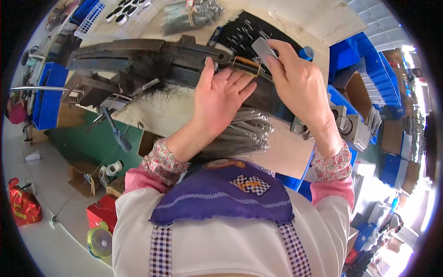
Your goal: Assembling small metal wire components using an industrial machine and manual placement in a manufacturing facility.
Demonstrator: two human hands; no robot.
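In my right hand (297, 76), gripped between thumb and fingers, is a flat grey metal plate (264, 49). It is tilted above the right part of a long dark metal machine (184, 57). My left hand (219, 94) lies palm up against the machine, its fingers stretched to the right with the thumb raised. Just past those fingertips, a narrow brass-coloured frame (247, 65) sits on the machine. Several small shiny metal pieces (242, 34) are scattered on a black mat behind it. Below my left hand lies a bundle of thin grey rods (244, 131) in clear wrapping.
Another wrapped rod bundle (191, 16) lies at the back, beside several black-and-white round caps (122, 18). A blue round container (306, 53) stands at the back right. Blue bins (344, 53) are stacked on the right. A metal device (355, 131) stands near my right forearm.
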